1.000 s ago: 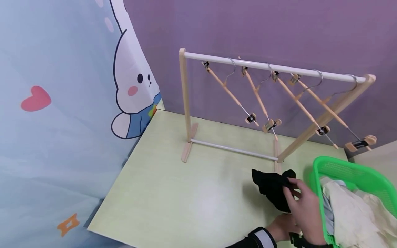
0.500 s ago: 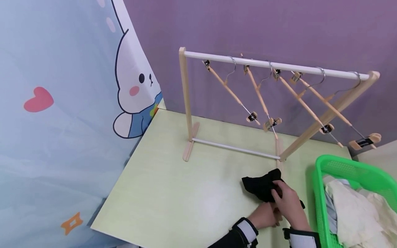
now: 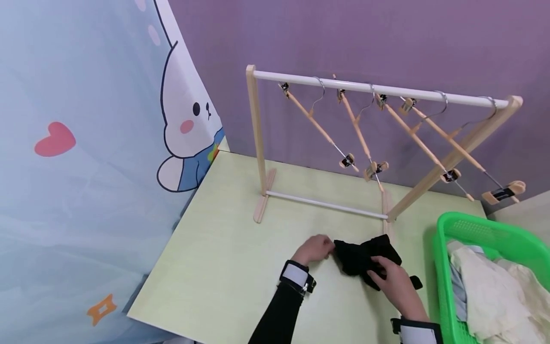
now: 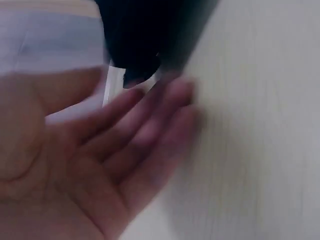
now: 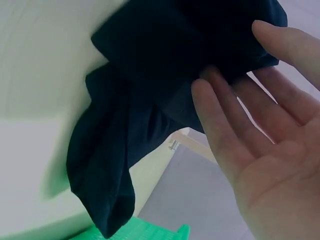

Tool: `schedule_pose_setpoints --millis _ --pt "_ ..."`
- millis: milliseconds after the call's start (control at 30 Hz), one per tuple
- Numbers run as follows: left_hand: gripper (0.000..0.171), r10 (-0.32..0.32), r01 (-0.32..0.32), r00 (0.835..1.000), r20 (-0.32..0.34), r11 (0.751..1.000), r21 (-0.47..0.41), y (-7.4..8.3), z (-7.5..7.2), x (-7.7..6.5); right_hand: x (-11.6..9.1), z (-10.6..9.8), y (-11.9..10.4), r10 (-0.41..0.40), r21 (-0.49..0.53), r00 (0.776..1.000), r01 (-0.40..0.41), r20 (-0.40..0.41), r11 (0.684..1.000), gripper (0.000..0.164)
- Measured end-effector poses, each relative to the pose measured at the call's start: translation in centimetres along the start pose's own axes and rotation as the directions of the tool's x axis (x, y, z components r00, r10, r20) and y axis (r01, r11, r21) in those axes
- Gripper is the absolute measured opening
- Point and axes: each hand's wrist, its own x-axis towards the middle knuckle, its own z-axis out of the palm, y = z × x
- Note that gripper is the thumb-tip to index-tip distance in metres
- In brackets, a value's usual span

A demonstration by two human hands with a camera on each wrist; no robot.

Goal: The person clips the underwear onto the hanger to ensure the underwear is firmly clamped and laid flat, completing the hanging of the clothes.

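Observation:
A crumpled black garment (image 3: 354, 258) lies bunched at the front of the table, near the rack's right foot. My right hand (image 3: 397, 286) is on its right part, thumb and fingers pinching the cloth. In the right wrist view, folds of the garment (image 5: 145, 90) hang beside those fingers, and some fingertips are lost in the dark fabric. My left hand (image 3: 315, 249) is at the garment's left end, fingertips right at its edge. The left wrist view shows this hand (image 4: 115, 145) blurred, thumb apart from loosely extended fingers, with dark cloth just beyond them.
Behind the garment stands a wooden rack with a white rail (image 3: 352, 86). Several wooden clip hangers (image 3: 315, 124) hang from it. At the right, a green basket (image 3: 442, 267) holds cream and grey cloths (image 3: 494, 296). A purple wall (image 3: 365, 38) is behind the table (image 3: 240, 277).
The garment has come left and down toward the table. My left hand has moved from under the right hand out to the garment's left end. The right hand has shifted left with the cloth.

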Motion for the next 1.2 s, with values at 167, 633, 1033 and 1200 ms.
schedule_pose_setpoints --millis 167,633,1033,1200 --pt "0.042 0.004 -0.009 0.999 -0.051 0.996 -0.09 -0.5 -0.1 0.8 0.1 0.5 -0.7 -0.022 0.029 1.0 0.022 -0.011 0.999 0.032" --pt "0.024 0.035 -0.035 0.999 0.014 0.999 0.003 -0.1 1.7 0.2 1.0 1.9 -1.8 -0.114 0.01 0.99 0.115 -0.084 0.993 0.019" --pt "0.055 0.185 -0.182 0.982 0.036 0.98 -0.087 -1.6 2.3 -1.0 1.7 2.5 -2.3 -0.141 -0.011 0.96 0.143 -0.24 0.99 0.01" --pt "0.031 0.263 -0.265 0.963 -0.06 0.964 -0.027 -2.4 2.6 -1.1 1.5 3.3 -2.2 -0.181 0.019 0.957 0.191 -0.226 0.981 0.021"
